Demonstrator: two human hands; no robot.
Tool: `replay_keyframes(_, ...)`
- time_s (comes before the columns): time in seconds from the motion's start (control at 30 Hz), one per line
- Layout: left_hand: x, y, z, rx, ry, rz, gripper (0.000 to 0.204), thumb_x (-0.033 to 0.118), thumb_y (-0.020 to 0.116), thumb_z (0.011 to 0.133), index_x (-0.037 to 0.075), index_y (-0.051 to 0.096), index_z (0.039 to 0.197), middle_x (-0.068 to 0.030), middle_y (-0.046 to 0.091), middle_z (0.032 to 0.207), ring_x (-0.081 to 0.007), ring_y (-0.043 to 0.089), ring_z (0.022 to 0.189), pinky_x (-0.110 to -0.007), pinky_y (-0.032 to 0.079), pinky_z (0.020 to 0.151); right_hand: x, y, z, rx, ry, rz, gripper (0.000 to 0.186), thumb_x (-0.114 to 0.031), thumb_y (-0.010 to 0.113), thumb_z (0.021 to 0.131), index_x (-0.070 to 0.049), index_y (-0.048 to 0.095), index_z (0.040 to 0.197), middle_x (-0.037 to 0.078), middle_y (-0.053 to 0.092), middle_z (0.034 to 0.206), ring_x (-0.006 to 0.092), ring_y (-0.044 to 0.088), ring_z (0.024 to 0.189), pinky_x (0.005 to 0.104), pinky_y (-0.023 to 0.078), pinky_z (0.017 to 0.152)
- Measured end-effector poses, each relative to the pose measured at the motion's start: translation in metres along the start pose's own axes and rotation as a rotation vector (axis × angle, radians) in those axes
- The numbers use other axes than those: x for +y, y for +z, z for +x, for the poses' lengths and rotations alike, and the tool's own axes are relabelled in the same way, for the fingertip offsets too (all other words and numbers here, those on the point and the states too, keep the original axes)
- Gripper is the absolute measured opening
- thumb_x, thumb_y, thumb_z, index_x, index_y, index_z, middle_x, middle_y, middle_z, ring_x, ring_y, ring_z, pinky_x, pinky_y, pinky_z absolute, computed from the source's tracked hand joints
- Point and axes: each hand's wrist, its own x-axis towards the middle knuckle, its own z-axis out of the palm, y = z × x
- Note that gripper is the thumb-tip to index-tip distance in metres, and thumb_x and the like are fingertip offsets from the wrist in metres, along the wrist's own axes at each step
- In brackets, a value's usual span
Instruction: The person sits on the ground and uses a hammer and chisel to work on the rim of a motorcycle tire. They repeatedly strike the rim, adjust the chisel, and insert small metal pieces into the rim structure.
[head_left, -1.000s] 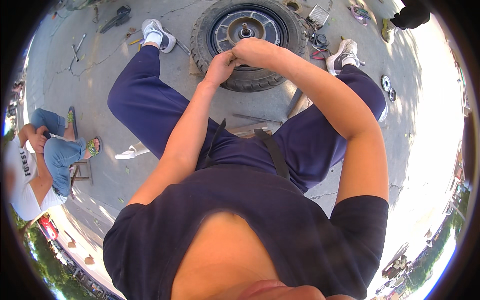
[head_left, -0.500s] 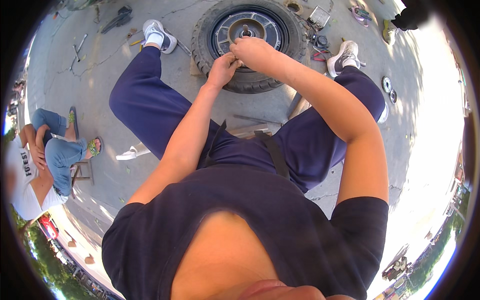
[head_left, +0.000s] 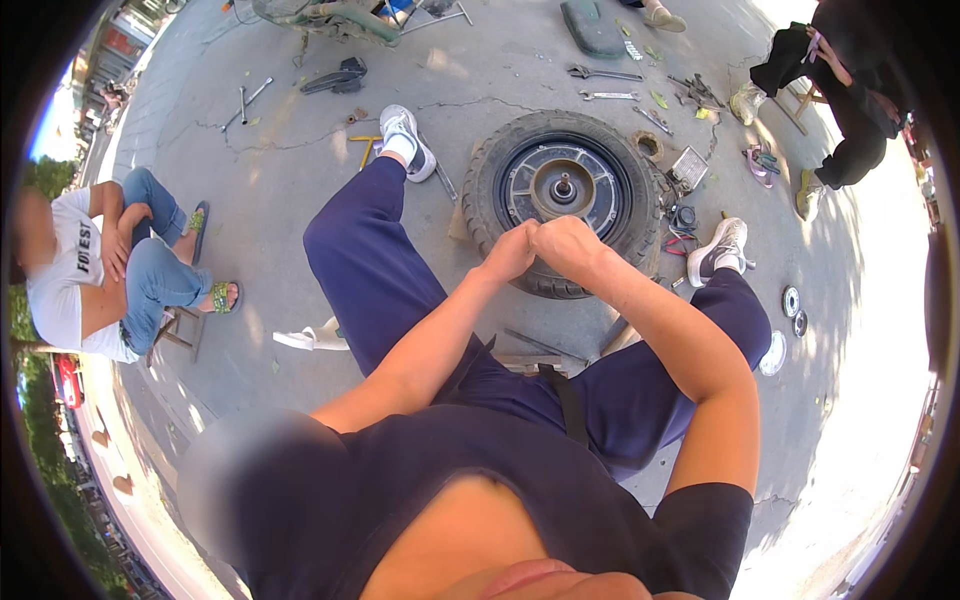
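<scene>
A wheel with a black knobby tyre (head_left: pixel 482 200) lies flat between my feet. Inside its rim sits a round metal hub (head_left: pixel 521 190), from whose middle a short axle (head_left: pixel 563 186) points up. Above the near side of the wheel, my left hand (head_left: pixel 510 252) and my right hand (head_left: pixel 570 244) meet with their fingers curled in. Whatever is pinched between them is hidden by the fingers. The axle stands uncovered, just beyond my knuckles.
Wrenches (head_left: pixel 607 96) and a black part (head_left: pixel 345 75) lie beyond the wheel. Right of it are a silver finned box (head_left: pixel 689 168), red-handled pliers (head_left: pixel 679 246) and metal rings (head_left: pixel 791 300). One person (head_left: pixel 130 250) sits left, another in black (head_left: pixel 850 110) sits far right.
My hands have drawn back from beside the axle to the wheel's near side and come together. The view has shifted, showing more ground beyond the wheel.
</scene>
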Motion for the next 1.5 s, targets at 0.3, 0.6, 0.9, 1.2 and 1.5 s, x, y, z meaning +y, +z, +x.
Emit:
replay_keyframes(0.3, 0.016, 0.013, 0.005, 0.18, 0.028, 0.05, 0.018, 0.006, 0.056, 0.092, -0.001, 0.061, 0.108, -0.0215, 0.063, 0.111, -0.0405, 0.059, 0.109, -0.042, 0.049, 0.089, 0.018, 0.033, 0.028, -0.019, 0.87, 0.858, 0.024, -0.021, 0.066, 0.081, 0.002, 0.07, 0.075, 0.023, 0.069, 0.077, 0.0397, 0.07, 0.078, 0.0436, 0.055, 0.071)
replay_keyframes(0.6, 0.009, 0.014, 0.005, 0.187, 0.032, 0.2, 0.018, 0.009, 0.053, 0.092, 0.002, 0.062, 0.105, -0.0175, 0.063, 0.103, -0.0401, 0.06, 0.099, -0.047, 0.049, 0.083, 0.014, 0.005, 0.009, 0.074, 0.265, 0.116, 0.017, -0.015, 0.068, 0.072, 0.001, 0.07, 0.078, 0.018, 0.07, 0.078, 0.032, 0.071, 0.075, 0.0407, 0.056, 0.064)
replay_keyframes(0.9, 0.017, 0.011, -0.001, 0.171, -0.01, 0.023, 0.031, 0.015, 0.056, 0.091, 0.003, 0.059, 0.119, -0.0208, 0.064, 0.119, -0.038, 0.059, 0.114, -0.041, 0.048, 0.094, -0.001, 0.002, 0.016, -0.007, 0.314, 0.219, 0.013, -0.015, 0.07, 0.071, -0.004, 0.073, 0.075, 0.015, 0.071, 0.079, 0.0291, 0.072, 0.074, 0.0394, 0.055, 0.061)
replay_keyframes(1.2, 0.019, 0.015, 0.004, 0.223, 0.059, 0.059, 0.022, 0.013, 0.056, 0.093, -0.001, 0.062, 0.109, -0.0209, 0.064, 0.114, -0.042, 0.057, 0.11, -0.043, 0.048, 0.088, 0.003, 0.01, 0.025, -0.028, 0.58, 0.377, 0.013, -0.012, 0.068, 0.074, -0.002, 0.072, 0.082, 0.018, 0.072, 0.085, 0.0331, 0.071, 0.084, 0.0418, 0.055, 0.069)
replay_keyframes(1.5, 0.004, 0.022, 0.006, 0.227, 0.021, 0.123, 0.015, 0.011, 0.055, 0.094, -0.002, 0.059, 0.099, -0.0201, 0.06, 0.099, -0.0417, 0.058, 0.097, -0.046, 0.047, 0.084, 0.02, 0.027, -0.003, 0.101, 0.311, 0.338, 0.01, -0.008, 0.066, 0.075, -0.002, 0.07, 0.079, 0.018, 0.069, 0.083, 0.0353, 0.07, 0.084, 0.0438, 0.054, 0.071)
